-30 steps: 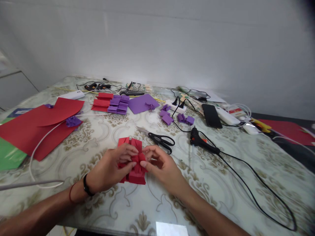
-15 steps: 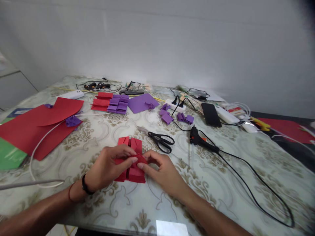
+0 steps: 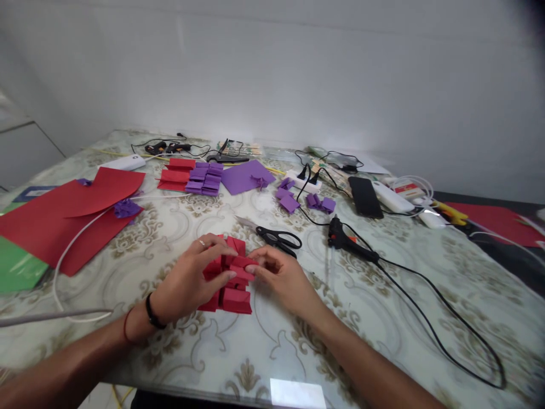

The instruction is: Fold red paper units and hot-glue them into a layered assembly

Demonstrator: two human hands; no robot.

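Folded red paper (image 3: 236, 302) lies in front of me on the patterned table, with dark gaps between its sections. My left hand (image 3: 198, 270) rests over its left side, thumb and fingers closed on a raised red fold near the middle. From the right, my right hand (image 3: 279, 275) pinches the same fold between thumb and fingers. Part of the paper is hidden under my hands. Black-handled scissors (image 3: 279, 237) lie just beyond my right hand. A black glue gun (image 3: 351, 244) rests farther right, its cord looping toward the front.
Large red sheets (image 3: 72, 216) and a green sheet (image 3: 21, 267) lie at left. Folded purple pieces (image 3: 204, 179), a purple sheet (image 3: 247, 176) and a white power strip (image 3: 303, 182) stand at the back. A black phone (image 3: 365, 197) lies at right. A white cable (image 3: 63, 267) curves at left.
Both hands have shifted slightly up and away from me on the red paper. The raised fold now shows flatter and wider between the fingers, and my right hand partly covers the scissors' handle.
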